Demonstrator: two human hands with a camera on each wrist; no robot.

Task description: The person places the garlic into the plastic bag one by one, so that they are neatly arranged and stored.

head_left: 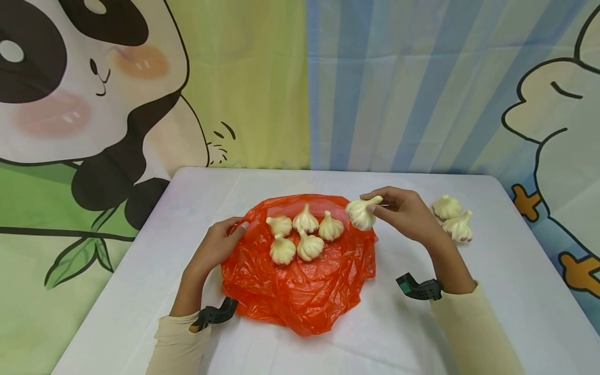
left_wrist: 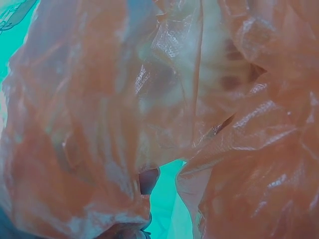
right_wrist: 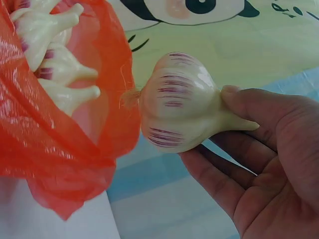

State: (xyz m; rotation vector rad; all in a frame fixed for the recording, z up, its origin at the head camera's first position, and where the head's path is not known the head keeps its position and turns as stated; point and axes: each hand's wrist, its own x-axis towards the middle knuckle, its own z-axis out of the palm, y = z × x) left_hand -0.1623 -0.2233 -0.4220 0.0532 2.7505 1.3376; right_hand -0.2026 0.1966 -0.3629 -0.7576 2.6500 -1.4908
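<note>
A red plastic bag (head_left: 300,302) lies on the table with its mouth open. Several garlic bulbs (head_left: 310,246) sit together inside it. My left hand (head_left: 216,249) pinches the bag's left rim, thumb on the inner side. Crumpled red film fills most of the left wrist view and hides nearly all of that hand. At the bag's upper right rim, my right hand (head_left: 402,211) holds a single garlic bulb (head_left: 360,213) by its stem end between thumb and fingers. Purple streaks mark this bulb (right_wrist: 174,104) in the right wrist view, where it appears beside the bag's edge.
Two more garlic bulbs (head_left: 458,227) rest on the white table (head_left: 497,291) to the right, behind my right wrist. A printed curtain (head_left: 262,83) with cartoon animals hangs behind the table. Each wrist wears a black camera mount (head_left: 419,288).
</note>
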